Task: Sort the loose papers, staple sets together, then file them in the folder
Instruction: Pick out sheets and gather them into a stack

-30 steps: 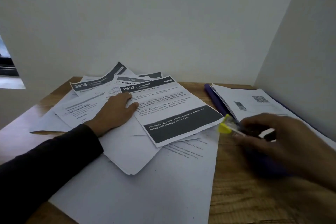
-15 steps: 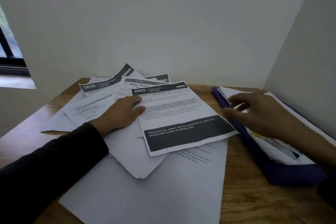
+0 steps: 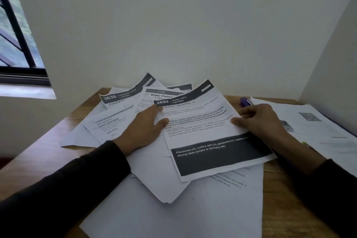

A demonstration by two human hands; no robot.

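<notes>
A brown wooden tabletop [image 3: 289, 208] at frame centre carries fanned white printed papers [image 3: 146, 172], mostly overlapped. The purple folder [image 3: 245, 101] at right is nearly hidden under sheets. The left hand [image 3: 142, 128] presses flat, fingers straight. The right hand [image 3: 259, 121] pinches the top "2692" sheet [image 3: 204, 133] at its right edge.

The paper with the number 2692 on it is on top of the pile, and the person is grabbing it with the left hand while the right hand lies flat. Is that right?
Not quite: the hands are swapped. In the head view, the right hand grips the edge of the 2692 paper, which does lie on top of the pile, while the left hand lies flat on the papers beside it.
</notes>
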